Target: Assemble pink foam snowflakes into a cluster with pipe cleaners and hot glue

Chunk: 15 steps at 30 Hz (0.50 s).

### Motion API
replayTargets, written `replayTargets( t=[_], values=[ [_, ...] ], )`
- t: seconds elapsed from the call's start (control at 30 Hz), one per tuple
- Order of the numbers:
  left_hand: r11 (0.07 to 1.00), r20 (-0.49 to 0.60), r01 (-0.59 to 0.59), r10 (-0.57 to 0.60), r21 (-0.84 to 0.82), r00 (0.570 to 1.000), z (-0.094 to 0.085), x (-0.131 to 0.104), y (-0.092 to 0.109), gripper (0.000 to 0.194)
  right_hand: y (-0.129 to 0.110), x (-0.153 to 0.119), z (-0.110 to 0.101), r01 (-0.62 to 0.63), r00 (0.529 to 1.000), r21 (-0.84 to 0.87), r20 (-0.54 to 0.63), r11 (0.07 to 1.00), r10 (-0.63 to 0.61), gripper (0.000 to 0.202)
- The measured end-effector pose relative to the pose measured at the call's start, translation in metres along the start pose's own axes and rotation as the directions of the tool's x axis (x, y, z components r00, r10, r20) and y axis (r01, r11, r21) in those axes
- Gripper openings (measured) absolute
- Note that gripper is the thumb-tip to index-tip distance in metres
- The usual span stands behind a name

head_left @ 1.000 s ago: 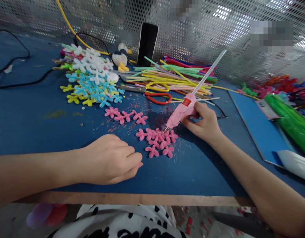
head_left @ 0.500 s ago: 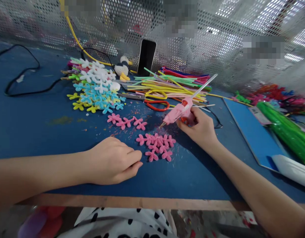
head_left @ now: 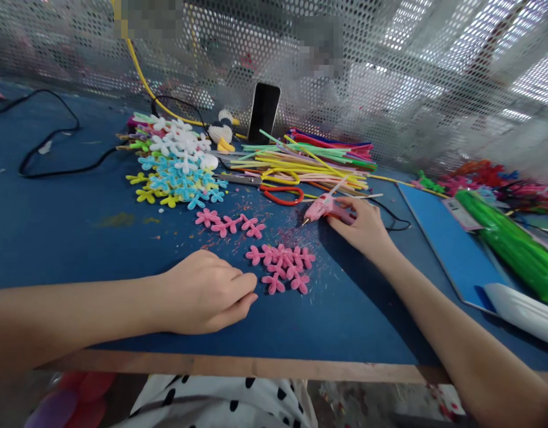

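A pink hot glue gun (head_left: 321,208) lies tipped low over the blue table, its metal nozzle aimed left and a clear glue stick poking out the back. Around its handle are the thumb and fingers of my right hand (head_left: 361,223). My left hand (head_left: 211,291) rests closed on the tabletop, fingertips pressed together; whatever may be in them is hidden. Just right of it sits a cluster of pink pipe-cleaner flowers (head_left: 280,264). Another short row of pink flowers (head_left: 229,224) lies behind, apart from the cluster.
Farther back are a heap of white, blue and yellow pipe-cleaner flowers (head_left: 176,160), scissors (head_left: 283,193), loose pipe cleaners (head_left: 309,160) and an upright phone (head_left: 264,113). A blue board (head_left: 447,244) and a green pipe-cleaner bundle (head_left: 510,244) lie at right. A black cord (head_left: 69,173) crosses the left.
My right hand has lowered the glue gun toward the table and turned it onto its side. My left hand and the pink flowers stay where they were.
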<state>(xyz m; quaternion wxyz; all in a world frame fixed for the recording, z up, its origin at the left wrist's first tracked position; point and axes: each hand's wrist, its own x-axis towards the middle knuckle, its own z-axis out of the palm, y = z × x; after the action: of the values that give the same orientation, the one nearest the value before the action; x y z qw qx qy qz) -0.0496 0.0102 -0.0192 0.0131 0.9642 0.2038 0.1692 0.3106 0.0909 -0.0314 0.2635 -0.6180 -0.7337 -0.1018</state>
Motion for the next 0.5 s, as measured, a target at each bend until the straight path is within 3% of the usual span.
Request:
replayTargets(
  t=[0.1, 0.2, 0.37, 0.5],
  values=[
    [1.0, 0.005, -0.005, 0.005, 0.013, 1.0, 0.0, 0.001, 0.001, 0.023, -0.023, 0.002, -0.015, 0.059, 0.993, 0.05, -0.103, 0.997, -0.054, 0.028],
    [1.0, 0.02, -0.009, 0.008, 0.023, 1.0, -0.001, 0.002, 0.002, 0.021, -0.061, 0.003, -0.028, 0.218, 0.973, 0.085, -0.089, 0.972, -0.211, 0.013],
    [0.999, 0.024, -0.011, 0.01, 0.039, 1.0, -0.002, 0.002, 0.002, 0.02, -0.126, 0.007, -0.025, 0.347, 0.935, 0.106, 0.043, 0.932, -0.353, 0.016],
    [0.998, 0.031, -0.011, 0.009, 0.058, 0.999, -0.001, 0.002, 0.002, 0.021, -0.157, 0.013, -0.011, 0.353, 0.906, 0.091, 0.216, 0.931, -0.365, 0.023]
  ],
)
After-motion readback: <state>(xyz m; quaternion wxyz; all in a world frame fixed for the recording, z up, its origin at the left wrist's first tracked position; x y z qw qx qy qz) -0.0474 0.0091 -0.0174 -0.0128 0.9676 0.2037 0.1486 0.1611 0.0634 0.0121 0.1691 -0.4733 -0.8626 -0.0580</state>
